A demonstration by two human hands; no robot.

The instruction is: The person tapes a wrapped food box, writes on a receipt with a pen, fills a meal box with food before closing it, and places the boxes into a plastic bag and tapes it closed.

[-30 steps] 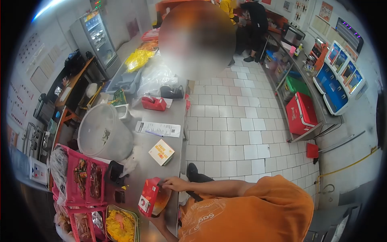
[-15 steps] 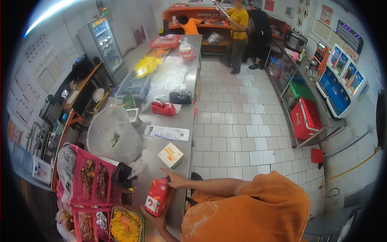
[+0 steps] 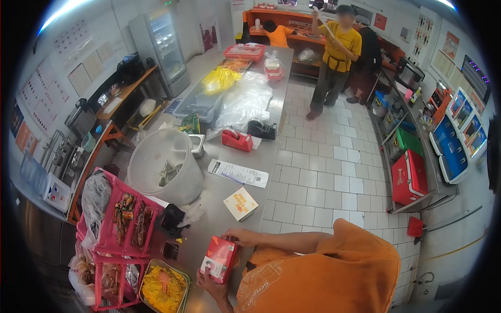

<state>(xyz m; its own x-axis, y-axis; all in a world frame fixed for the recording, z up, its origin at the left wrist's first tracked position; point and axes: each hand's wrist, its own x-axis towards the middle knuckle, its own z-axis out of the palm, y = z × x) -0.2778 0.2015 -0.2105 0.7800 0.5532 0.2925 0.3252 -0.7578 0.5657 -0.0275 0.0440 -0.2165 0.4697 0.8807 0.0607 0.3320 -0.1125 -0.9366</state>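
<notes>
A red cardboard food box [image 3: 219, 259] with a white printed panel is on the steel table in front of me, slightly tilted. My left hand [image 3: 211, 285] grips its lower left edge, fingers up over the printed panel. At the box's upper edge, my right hand [image 3: 239, 237] has its fingers bent against the corner. A white and yellow printed box [image 3: 240, 204] sits just beyond my right hand. To the left of my left hand is a metal tray of yellow rice [image 3: 156, 289] with a pink scoop in it.
Pink baskets [image 3: 107, 259] of packets stand left of a clear plastic tub [image 3: 156, 182]. Farther along lie a printed receipt [image 3: 238, 173] with a pen, a red tape dispenser [image 3: 236, 140] and plastic bags [image 3: 245, 101]. A co-worker in yellow [image 3: 340, 49] stands in the tiled aisle.
My right hand's spread fingers have bent in against the box's upper edge, and the box shows more of its broad face. My view has shifted; the co-worker in yellow appears nearer, holding a long white object.
</notes>
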